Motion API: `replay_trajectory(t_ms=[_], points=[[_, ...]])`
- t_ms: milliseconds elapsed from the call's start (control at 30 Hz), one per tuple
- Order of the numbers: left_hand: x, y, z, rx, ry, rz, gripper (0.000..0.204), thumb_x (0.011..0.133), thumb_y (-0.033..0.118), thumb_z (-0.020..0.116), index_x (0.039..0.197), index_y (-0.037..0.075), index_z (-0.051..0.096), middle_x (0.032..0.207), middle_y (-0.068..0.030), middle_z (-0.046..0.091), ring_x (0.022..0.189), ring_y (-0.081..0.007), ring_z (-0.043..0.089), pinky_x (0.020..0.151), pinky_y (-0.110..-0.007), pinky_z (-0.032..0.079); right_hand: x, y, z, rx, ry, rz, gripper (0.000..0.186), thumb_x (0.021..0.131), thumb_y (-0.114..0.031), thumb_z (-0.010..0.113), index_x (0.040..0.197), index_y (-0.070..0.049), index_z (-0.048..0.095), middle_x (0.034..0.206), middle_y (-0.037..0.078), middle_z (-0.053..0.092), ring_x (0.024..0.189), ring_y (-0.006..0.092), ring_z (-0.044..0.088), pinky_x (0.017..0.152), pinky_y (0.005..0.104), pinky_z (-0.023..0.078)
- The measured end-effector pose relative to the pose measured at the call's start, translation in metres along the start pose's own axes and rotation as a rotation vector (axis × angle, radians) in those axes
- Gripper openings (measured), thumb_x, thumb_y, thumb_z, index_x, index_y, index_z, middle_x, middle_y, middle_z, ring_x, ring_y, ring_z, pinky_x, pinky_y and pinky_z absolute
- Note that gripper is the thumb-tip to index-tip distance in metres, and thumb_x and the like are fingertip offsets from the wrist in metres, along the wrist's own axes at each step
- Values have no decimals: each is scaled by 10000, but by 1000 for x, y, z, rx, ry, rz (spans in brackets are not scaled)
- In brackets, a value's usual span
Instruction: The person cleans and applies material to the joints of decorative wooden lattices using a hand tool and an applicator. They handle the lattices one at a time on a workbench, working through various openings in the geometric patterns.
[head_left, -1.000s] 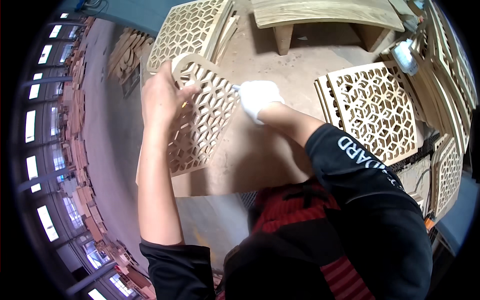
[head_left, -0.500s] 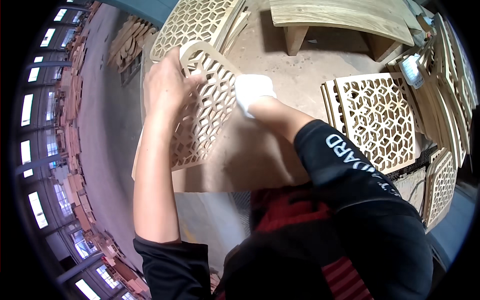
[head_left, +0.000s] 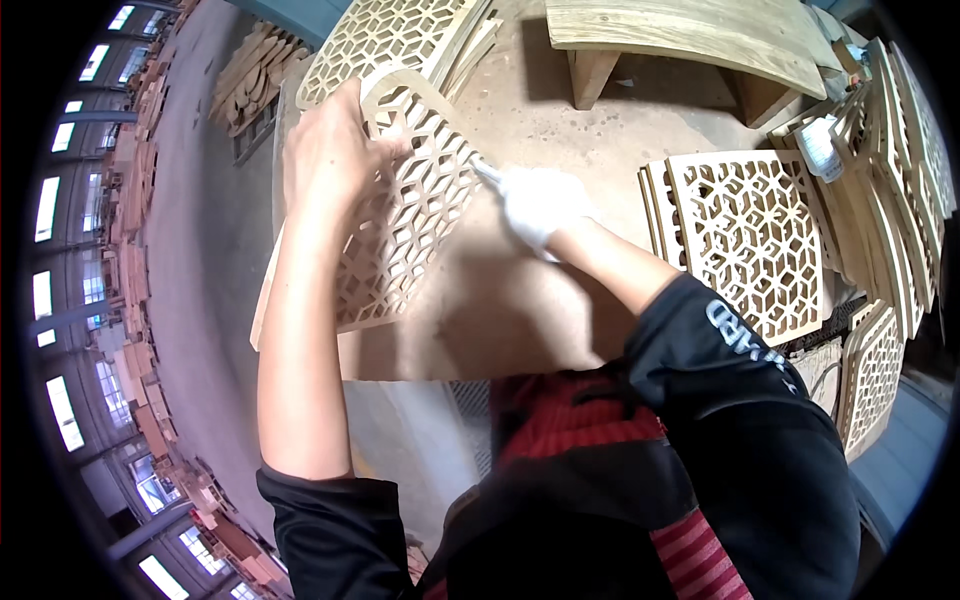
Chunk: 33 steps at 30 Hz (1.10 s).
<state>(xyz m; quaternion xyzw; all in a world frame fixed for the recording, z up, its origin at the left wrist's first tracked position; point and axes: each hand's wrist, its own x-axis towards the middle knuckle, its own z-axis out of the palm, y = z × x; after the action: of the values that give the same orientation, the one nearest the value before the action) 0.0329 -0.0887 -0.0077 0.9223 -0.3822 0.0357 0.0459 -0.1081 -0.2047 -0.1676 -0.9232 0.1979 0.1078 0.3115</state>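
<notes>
A pale wooden lattice panel (head_left: 425, 190) with a rounded upper corner is held tilted over the brown worktop (head_left: 500, 325). My bare left hand (head_left: 332, 150) grips its upper left edge, the thumb lying over the cutouts. Against the panel's right edge is my right hand (head_left: 545, 205), in a white glove with its fingers closed. A slim greyish tip (head_left: 487, 170) pokes out from the glove and meets that edge; its kind is too small to make out. Part of the panel's left side is hidden behind my left forearm.
More lattice panels (head_left: 390, 40) lie stacked at the far end, and another stack (head_left: 750, 235) sits to the right. Several panels lean at the far right (head_left: 890, 190). A wooden bench (head_left: 680, 35) stands at the back. Curved wooden pieces (head_left: 258, 75) are piled at the far left.
My gloved right hand has moved right and slightly down, away from the panel's face, and the slim tip now shows. The left hand keeps its hold, with the panel shifted only a little.
</notes>
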Motion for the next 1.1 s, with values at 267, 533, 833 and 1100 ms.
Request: replay_trajectory(t_ms=[267, 533, 833, 1100], points=[[-2, 6, -6, -29, -13, -23, 539, 669, 225, 895, 1096, 35, 626, 930, -178, 722, 899, -345, 694, 799, -442, 514, -19, 16, 2, 28, -39, 45, 385, 998, -307, 428, 1016, -42, 706, 952, 218, 717, 891, 390, 686, 832, 474, 532], [-3, 9, -4, -30, -2, 13, 507, 669, 210, 894, 1054, 22, 623, 907, -179, 718, 888, -348, 693, 787, -446, 507, 35, -8, 13, -109, 17, -13, 341, 952, -226, 450, 1009, -33, 725, 990, 231, 713, 936, 394, 688, 853, 451, 535], [-5, 4, -2, 12, -11, 7, 498, 689, 222, 883, 1048, 13, 609, 938, -192, 718, 928, -358, 693, 815, -450, 519, 27, -10, 15, -14, 15, 15, 409, 1023, -251, 358, 1028, -43, 710, 1024, 219, 709, 972, 384, 677, 898, 451, 513], [-12, 14, -5, 98, -6, -53, 470, 682, 259, 882, 970, 26, 592, 859, -182, 694, 910, -355, 683, 831, -449, 524, 24, -7, 29, 13, 23, 55, 278, 897, -189, 523, 1044, -62, 722, 1049, 178, 720, 966, 346, 702, 813, 426, 562]])
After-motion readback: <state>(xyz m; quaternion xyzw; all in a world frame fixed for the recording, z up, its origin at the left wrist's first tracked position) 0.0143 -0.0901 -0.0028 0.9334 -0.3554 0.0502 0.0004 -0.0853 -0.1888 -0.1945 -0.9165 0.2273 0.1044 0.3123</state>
